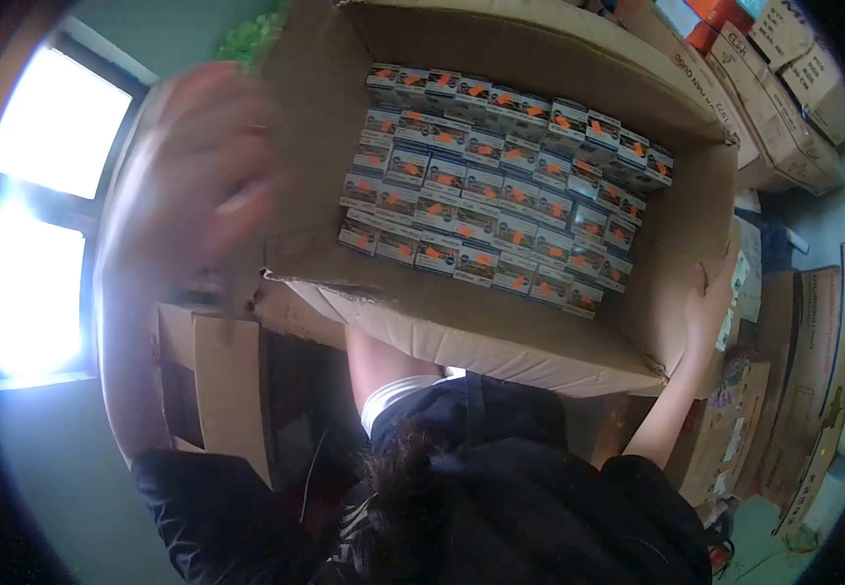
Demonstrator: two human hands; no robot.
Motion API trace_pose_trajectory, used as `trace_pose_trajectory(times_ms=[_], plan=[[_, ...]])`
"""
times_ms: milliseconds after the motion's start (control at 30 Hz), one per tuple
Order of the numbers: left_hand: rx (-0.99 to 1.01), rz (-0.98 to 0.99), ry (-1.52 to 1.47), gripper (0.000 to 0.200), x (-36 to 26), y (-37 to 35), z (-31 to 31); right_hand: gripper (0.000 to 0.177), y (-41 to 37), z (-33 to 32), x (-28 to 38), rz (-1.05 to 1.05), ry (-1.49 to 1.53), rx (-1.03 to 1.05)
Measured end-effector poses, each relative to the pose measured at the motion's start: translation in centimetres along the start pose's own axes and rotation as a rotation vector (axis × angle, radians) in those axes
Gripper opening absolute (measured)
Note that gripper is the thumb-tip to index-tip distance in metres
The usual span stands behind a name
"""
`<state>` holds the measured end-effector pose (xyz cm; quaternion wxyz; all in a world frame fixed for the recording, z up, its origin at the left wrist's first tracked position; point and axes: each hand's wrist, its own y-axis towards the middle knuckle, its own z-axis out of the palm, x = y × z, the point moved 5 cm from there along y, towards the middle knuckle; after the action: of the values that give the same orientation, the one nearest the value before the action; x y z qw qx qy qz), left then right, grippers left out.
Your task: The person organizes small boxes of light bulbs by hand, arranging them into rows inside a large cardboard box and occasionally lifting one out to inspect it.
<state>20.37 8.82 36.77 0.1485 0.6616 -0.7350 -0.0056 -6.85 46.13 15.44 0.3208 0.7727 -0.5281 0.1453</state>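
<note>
Large open carton (481, 331) in the middle of the head view, flaps spread outward, brown inner walls showing. Inside, small white-and-blue boxes (500, 185) with orange marks, packed edge to edge in tidy rows as one visible layer, covering most of the floor, with a bare strip of cardboard along the right-hand wall. Left hand (188, 175) raised close to the camera at the carton's left wall, badly smeared by motion; grip impossible to tell, open or closed, and contact with the cardboard equally unclear. Right hand (713, 297) on the carton's right flap, grip closed on the flap edge, thumb on the near face and fingers tucked out of sight behind it, bare forearm running down to a dark sleeve. Below and left of the big carton, a smaller open carton (217, 390), contents hidden in shadow. Top right, stacked brown cartons (783, 107), closed, printed with lettering too small to read. Down the right edge, flattened cardboard sheets (817, 390) leaning upright. Far left, bright window (32, 214), washed out.
</note>
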Motion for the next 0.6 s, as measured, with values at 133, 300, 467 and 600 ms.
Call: trace_pose_trajectory(times_ms=[133,300,467,600], plan=[[0.151,-0.426,0.01,0.037,9.6,-9.1,-3.8,0.056,0.2,-0.2,0.9,0.009,0.002,0.017],[-0.057,-0.609,-0.385,0.056,9.9,-9.9,-1.0,0.055,0.7,-0.2,0.2,-0.026,-0.014,0.019],[-0.117,-0.674,0.255,0.07,7.6,-8.2,1.4,0.055,0.8,-0.4,0.8,-0.011,-0.035,0.041],[-0.063,-0.725,0.131,0.073,10.9,-9.6,3.2,0.054,0.5,-0.2,-0.6,-0.025,-0.031,0.028]])
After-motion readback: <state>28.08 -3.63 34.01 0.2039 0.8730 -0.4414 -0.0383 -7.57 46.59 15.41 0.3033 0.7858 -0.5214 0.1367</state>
